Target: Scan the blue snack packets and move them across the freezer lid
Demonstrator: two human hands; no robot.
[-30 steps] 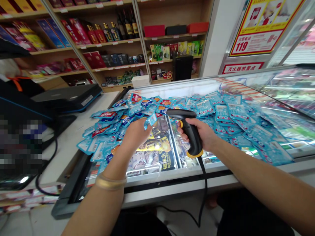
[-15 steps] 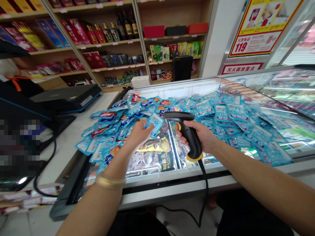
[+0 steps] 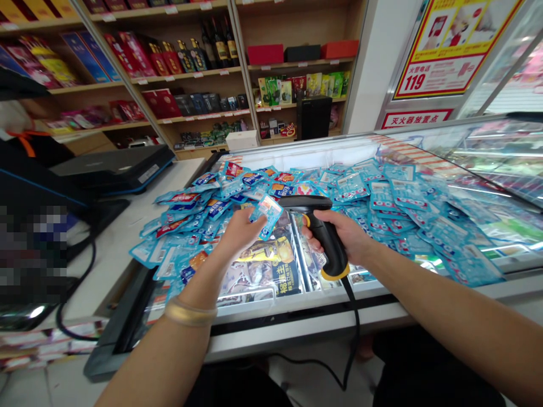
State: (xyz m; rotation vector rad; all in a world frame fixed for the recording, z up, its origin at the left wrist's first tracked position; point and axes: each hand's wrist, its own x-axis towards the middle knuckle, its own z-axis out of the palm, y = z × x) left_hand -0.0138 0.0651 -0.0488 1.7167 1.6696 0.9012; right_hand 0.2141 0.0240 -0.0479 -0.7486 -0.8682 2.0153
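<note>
Between the thumb and fingers of my left hand (image 3: 242, 230) is a small blue snack packet (image 3: 268, 215), its printed back turned up. My right hand (image 3: 345, 234) wraps round the grip of a black and yellow barcode scanner (image 3: 328, 240). The scanner's head points left at the packet, close to it, and a reddish-orange glow lies on the packet's label. A cable hangs from the scanner's base. Behind and left of my left hand spreads a pile of blue packets (image 3: 182, 206), some with red or orange fronts. Another pile of blue packets (image 3: 399, 198) lies to the right, mostly backs up.
The piles lie on the glass top of a chest freezer (image 3: 271, 333), with packaged food visible inside. On the left counter (image 3: 165, 181) stand a dark flat device (image 3: 123, 167) and a cable. Stocked shelves (image 3: 190, 73) line the back wall; a fire notice (image 3: 453, 51) hangs at right.
The scanner has shifted slightly left, nearer the packet, and a reddish-orange glow now shows on the packet's label. My left hand has barely moved.
</note>
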